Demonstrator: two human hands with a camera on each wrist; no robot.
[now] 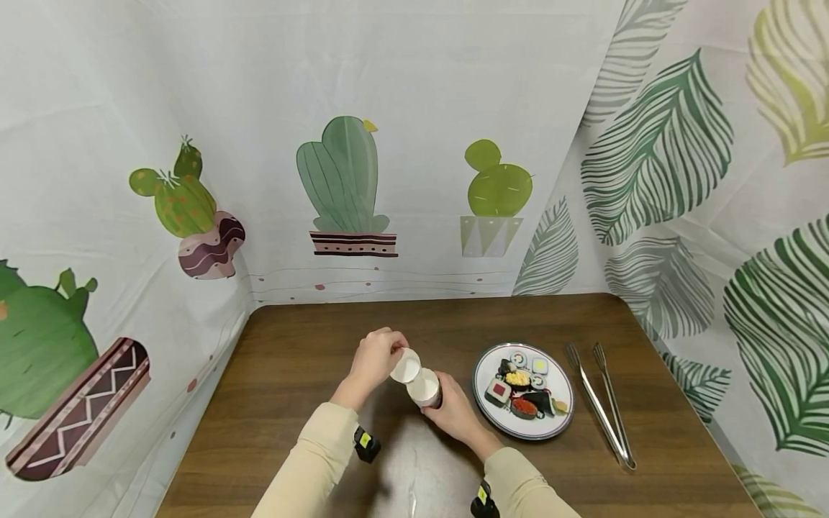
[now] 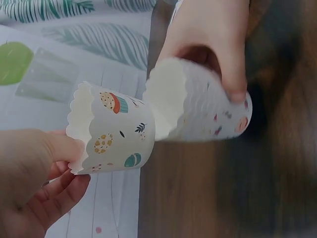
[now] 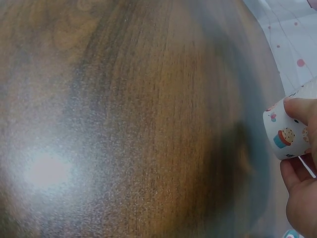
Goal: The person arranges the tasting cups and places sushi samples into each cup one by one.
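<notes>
A white paper baking cup (image 2: 111, 129) with printed cupcakes and a scalloped rim is pinched at that rim between the thumb and fingers of my left hand (image 1: 377, 360). My right hand (image 1: 456, 414) grips a nested stack of the same paper cups (image 2: 208, 104), thumb on one side and fingers round the other. In the left wrist view the single cup's base meets or overlaps the stack's open mouth; whether they touch is unclear. Both are held above the wooden table (image 1: 291, 338). The right wrist view catches only the stack's lower end, at its right edge.
To the right of my right hand stands a round plate (image 1: 482, 414) with several sushi pieces. Metal tongs (image 1: 602, 414) lie beyond it, their arms spread. Printed cloth (image 1: 427, 280) hangs behind the table and along its sides.
</notes>
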